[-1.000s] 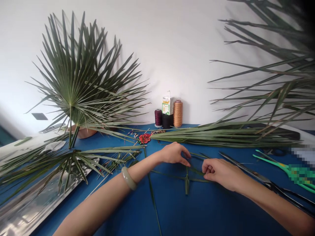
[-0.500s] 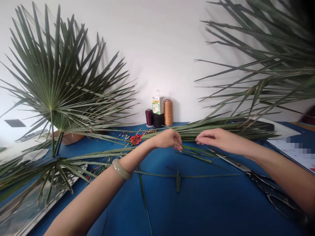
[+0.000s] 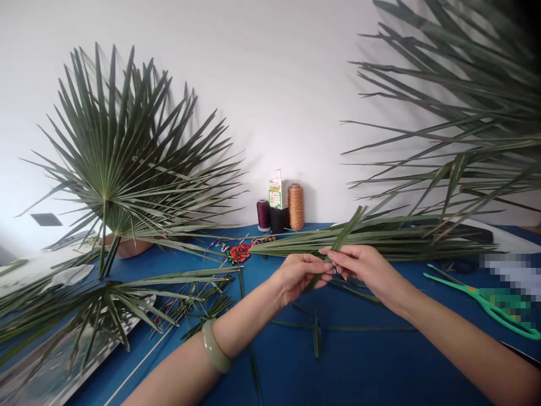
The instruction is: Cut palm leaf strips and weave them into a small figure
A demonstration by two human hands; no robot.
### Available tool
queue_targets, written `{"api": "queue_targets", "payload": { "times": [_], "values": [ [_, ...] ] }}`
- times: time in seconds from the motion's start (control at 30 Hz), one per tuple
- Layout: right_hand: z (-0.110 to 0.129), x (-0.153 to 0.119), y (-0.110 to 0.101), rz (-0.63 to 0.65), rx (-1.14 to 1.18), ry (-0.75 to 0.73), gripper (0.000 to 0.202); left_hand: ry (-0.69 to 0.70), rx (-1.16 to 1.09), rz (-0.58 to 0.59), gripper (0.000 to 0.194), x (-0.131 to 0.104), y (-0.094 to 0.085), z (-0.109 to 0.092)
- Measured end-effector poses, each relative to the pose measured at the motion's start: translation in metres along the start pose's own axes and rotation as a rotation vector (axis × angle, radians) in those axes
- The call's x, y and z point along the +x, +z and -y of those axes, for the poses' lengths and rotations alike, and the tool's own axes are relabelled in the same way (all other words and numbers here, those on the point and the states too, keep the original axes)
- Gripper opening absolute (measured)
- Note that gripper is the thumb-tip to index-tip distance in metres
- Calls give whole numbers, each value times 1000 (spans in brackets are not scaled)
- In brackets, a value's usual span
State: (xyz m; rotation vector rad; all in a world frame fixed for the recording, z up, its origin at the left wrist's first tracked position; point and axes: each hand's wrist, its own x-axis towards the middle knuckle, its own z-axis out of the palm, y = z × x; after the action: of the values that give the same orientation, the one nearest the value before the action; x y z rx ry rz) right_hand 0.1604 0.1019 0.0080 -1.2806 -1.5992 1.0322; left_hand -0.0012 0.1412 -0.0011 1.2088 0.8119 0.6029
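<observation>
My left hand [image 3: 302, 275] and my right hand [image 3: 353, 262] meet above the blue table [image 3: 359, 372], their fingertips nearly touching. Both are closed on a green leaf strip [image 3: 349, 228], which slants up and to the right from between them; its lower end shows under my left fingers. A pale green bangle circles my left wrist. Below the hands, a small folded leaf piece [image 3: 316, 338] lies on the table, with a thin strip [image 3: 363, 328] stretching sideways past it.
A bundle of long leaves [image 3: 389, 242] lies behind the hands. Thread spools [image 3: 296, 207] and a carton [image 3: 276, 194] stand by the wall. Green-handled scissors [image 3: 486, 301] lie right, a red rose patch [image 3: 240, 253] left of centre. Palm fans [image 3: 105, 152] rise at left.
Both hands have come together and now hold a leaf strip. The black scissors near the right arm no longer show there; green-handled ones are in view. The camera view has shifted.
</observation>
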Motion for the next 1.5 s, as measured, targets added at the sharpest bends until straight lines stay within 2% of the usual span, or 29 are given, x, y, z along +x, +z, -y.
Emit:
{"api": "queue_targets", "payload": {
  "times": [0.13, 0.23, 0.37, 0.53, 0.77, 0.93, 1.07, 1.2, 1.5],
  "values": [
    [8, -2, 7, 21, -65, 16, 30, -37, -73, 68, 25, -10, 2, 1],
    [13, -6, 4, 101, -110, 62, 36, 33, -105, 75, 32, -15, -4, -6],
    [23, -13, 6, 184, -171, 108, 33, 173, -130, 18, 30, -18, -13, -15],
    [31, -19, 8, 249, -238, 68, 32, 212, -109, 29, 21, -25, -17, -20],
    [27, -18, 5, 351, -237, 56, 33, 208, -66, 154, 28, -33, -16, -23],
    [26, -17, 9, 349, -176, 43, 33, 218, -86, 133, 22, -32, -14, -19],
    [24, -15, 11, 273, -145, 38, 34, 231, -120, 44, 22, -29, -13, -17],
    [20, -13, 11, 279, -122, 58, 35, 230, -126, -31, 24, -29, -11, -18],
    [24, -15, 14, 262, -94, 125, 29, 213, -124, -36, 27, -27, -12, -15]
  ]
}}
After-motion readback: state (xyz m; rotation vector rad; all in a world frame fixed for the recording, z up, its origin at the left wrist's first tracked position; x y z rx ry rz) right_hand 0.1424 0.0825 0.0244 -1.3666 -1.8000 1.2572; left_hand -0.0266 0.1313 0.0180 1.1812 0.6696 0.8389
